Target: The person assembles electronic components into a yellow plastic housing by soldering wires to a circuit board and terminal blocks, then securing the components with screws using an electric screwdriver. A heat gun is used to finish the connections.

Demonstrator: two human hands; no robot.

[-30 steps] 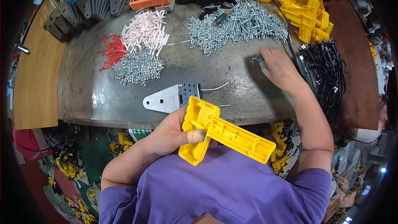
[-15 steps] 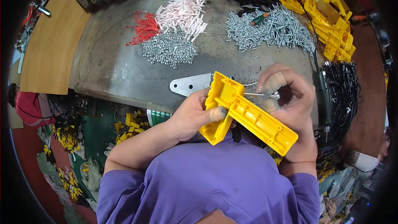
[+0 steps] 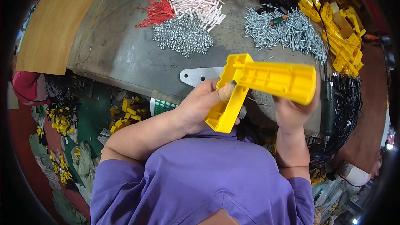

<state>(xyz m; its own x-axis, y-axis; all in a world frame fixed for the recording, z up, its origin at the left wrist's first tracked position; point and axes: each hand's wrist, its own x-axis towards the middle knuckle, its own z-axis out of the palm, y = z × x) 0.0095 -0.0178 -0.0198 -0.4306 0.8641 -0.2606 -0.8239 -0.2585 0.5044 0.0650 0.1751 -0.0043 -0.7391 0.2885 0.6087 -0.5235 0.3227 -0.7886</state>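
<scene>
My left hand (image 3: 206, 104) is closed on a yellow plastic shell (image 3: 279, 78), its thumb pressed over the box-shaped end. The shell's ribbed, hollow side faces up, and its long handle part points right. My right hand (image 3: 291, 114) is behind the far end of that handle; its fingers are mostly hidden and smeared, so I cannot see what they hold. A flat grey metal plate with holes (image 3: 193, 76) lies on the bench just beyond my left hand, partly covered by the shell.
On the metal bench (image 3: 125, 58) lie piles of nuts (image 3: 183, 37), red-wired parts (image 3: 160, 12), pale sleeves (image 3: 198, 2) and screws (image 3: 291, 31). Yellow plastic parts (image 3: 348, 52) heap at the far right. Black cables (image 3: 346, 104) hang at the right edge. A wooden board (image 3: 52, 29) covers the left side.
The shell's handle has swung upward to the right, from slanting down to nearly level. My right hand has moved behind it, and the shiny metal rod it held is out of sight. The view has shifted.
</scene>
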